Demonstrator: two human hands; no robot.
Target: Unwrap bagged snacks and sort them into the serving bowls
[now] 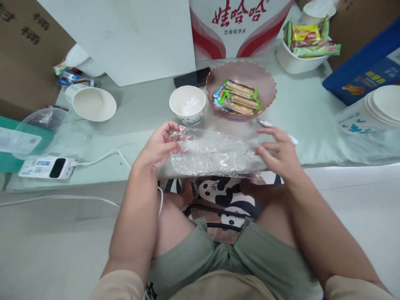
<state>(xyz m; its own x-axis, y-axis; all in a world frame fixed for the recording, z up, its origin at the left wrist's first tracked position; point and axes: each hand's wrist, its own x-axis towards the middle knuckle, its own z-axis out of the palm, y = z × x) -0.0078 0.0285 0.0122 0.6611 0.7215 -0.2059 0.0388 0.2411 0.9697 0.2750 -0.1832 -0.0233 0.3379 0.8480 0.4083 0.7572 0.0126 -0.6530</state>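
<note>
A crinkled clear plastic bag (215, 156) lies stretched along the table's front edge, part of it hanging past the edge. At its left end, my left hand (159, 143) has the thin film between thumb and fingers. My right hand (278, 150), slightly blurred, is at the bag's right end with its fingers apart, the thumb at the film's edge. A small white item (265, 123) lies partly hidden behind that hand. Just beyond the bag stand a paper cup (187, 104) with clear plastic inside and a pink ribbed bowl (262, 83) holding several wrapped wafer sticks (239, 98).
A tipped paper cup (93, 104), a clear lid (46, 125) and a white power bank (46, 167) with a cable are at left. Stacked paper cups (371, 110) lie at right, near a white tub (300, 62) of snacks. A phone (192, 78) and boxes line the back.
</note>
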